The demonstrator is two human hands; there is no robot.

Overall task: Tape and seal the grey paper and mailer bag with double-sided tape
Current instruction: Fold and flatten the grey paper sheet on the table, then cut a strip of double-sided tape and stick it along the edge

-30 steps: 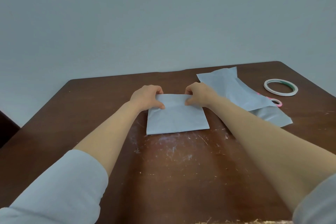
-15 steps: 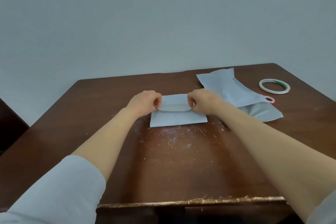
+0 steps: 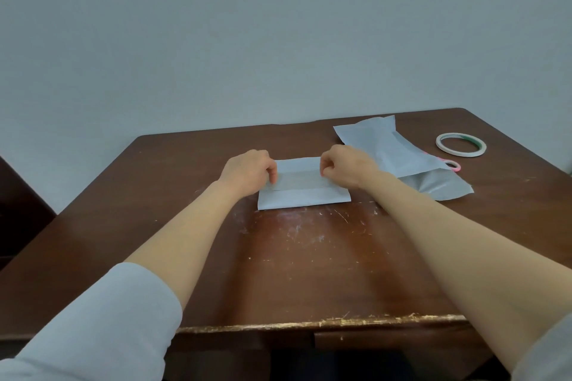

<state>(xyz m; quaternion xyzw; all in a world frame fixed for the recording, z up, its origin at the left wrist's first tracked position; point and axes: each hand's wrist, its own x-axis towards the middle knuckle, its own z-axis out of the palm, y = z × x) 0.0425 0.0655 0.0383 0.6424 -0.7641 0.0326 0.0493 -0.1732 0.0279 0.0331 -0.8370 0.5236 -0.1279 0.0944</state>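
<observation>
Whereas grey paper [image 3: 305,199] arched earlier, fold now lies flat.

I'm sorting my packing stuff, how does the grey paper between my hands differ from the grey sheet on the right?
The grey paper is folded into a compact rectangle; the grey sheet lies spread open. The left hand and right hand pinch the grey paper; no hand holds the grey sheet. The grey paper lies on the table; the grey sheet partly covers the mailer bag. Both are pale grey.
</observation>
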